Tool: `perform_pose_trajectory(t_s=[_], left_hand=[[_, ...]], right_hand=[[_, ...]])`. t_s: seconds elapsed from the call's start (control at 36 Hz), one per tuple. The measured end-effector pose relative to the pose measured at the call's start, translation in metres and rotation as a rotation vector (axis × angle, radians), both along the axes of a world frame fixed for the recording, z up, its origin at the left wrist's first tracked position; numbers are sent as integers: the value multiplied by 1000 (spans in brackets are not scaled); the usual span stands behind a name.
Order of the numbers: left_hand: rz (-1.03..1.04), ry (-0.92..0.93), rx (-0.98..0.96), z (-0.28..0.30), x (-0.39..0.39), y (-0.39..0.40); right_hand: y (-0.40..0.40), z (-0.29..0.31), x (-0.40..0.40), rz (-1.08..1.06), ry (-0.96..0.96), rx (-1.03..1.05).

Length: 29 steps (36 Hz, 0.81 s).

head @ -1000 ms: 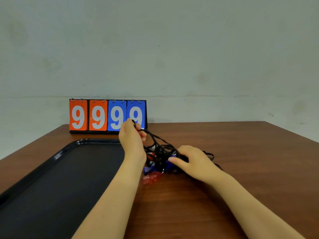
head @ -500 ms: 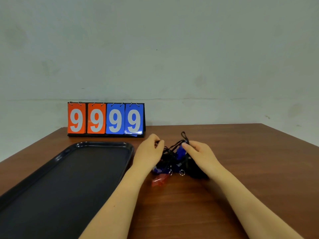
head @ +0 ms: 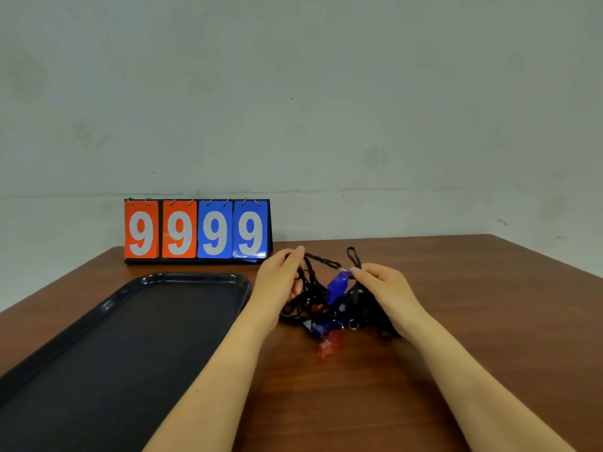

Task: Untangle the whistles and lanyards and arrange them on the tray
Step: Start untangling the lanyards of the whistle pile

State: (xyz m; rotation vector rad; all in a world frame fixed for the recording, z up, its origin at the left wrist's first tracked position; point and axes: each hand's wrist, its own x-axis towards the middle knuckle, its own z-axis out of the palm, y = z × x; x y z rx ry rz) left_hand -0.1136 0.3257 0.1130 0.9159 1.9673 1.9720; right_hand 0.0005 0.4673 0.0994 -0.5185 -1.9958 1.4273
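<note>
Judging by the bare black tray (head: 140,337), nothing has been arranged yet. A black lanyard cord (head: 321,260) is pinched by the left hand (head: 277,285) and the blue whistle (head: 337,285) by the right hand (head: 385,291), above the knotted pile (head: 326,316) beside the tray.

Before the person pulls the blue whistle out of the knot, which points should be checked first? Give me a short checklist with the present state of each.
1. Left hand pinches a black lanyard cord: ok.
2. Right hand pinches at the top end of the blue whistle: ok.
3. Blue whistle lifted above the rest of the tangle: ok.
4. Its cord free of the other lanyards: not ok, the cords cross one another in the bundle.
5. Tray has room beside the left hand: ok, nothing lies on its visible part.
6. Red whistle loose from the cords: cannot tell.
</note>
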Motion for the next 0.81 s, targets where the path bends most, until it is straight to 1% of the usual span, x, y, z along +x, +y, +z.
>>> perform_pose_trajectory(t_s=[0.08, 0.19, 0.25, 0.33, 0.39, 0.42, 0.47, 0.5, 0.56, 0.58, 0.61, 0.72, 0.81], left_hand=[[-8, -98, 90, 2, 3, -1], [19, -124, 134, 4, 4, -2], [40, -146, 161, 6, 3, -3], [40, -152, 168, 6, 3, -4], [37, -149, 161, 6, 4, -4], [37, -151, 159, 6, 4, -4], [38, -159, 163, 6, 4, -4], [40, -165, 167, 7, 4, -4], [40, -174, 174, 7, 4, -4], [40, -175, 175, 8, 5, -4], [39, -176, 177, 8, 5, -4], [34, -178, 181, 8, 6, -4], [24, -178, 192, 8, 6, -5]], right_hand=[[0, -2, -1, -42, -2, 63], [8, -3, -1, -127, 62, 25], [15, -4, -1, -200, 109, -35], [20, -4, -1, -290, 198, -228], [24, -4, 1, -354, 233, -266], [26, -4, 2, -393, 230, -235], [30, -6, 4, -436, 195, -104], [30, -6, 4, -450, 131, 5], [29, -10, 2, -506, -103, 284], [28, -12, 0, -511, -169, 389], [23, -13, -1, -482, -169, 447], [2, -11, -2, -267, 42, 685], [-6, -15, -7, -103, 59, 802]])
